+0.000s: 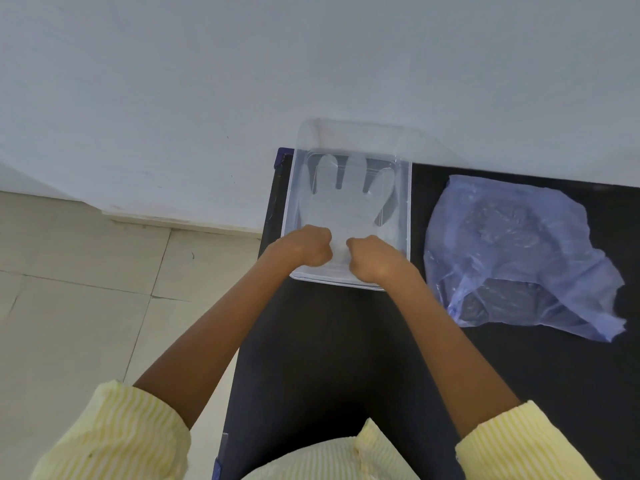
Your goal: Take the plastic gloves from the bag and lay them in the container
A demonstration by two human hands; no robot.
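Observation:
A clear plastic glove (pixel 346 199) lies spread flat inside the transparent container (pixel 404 202), fingers pointing away from me. My left hand (pixel 308 249) and my right hand (pixel 370 258) are both closed on the glove's cuff at the container's near edge, close together. To the right lies the crumpled blue plastic bag (pixel 512 251), with more clear gloves showing dimly through it.
Container and bag rest on a black table (pixel 329 358) whose left edge runs just left of the container. A pale wall stands right behind the table. Tiled floor lies to the left. My yellow striped sleeves fill the bottom of the view.

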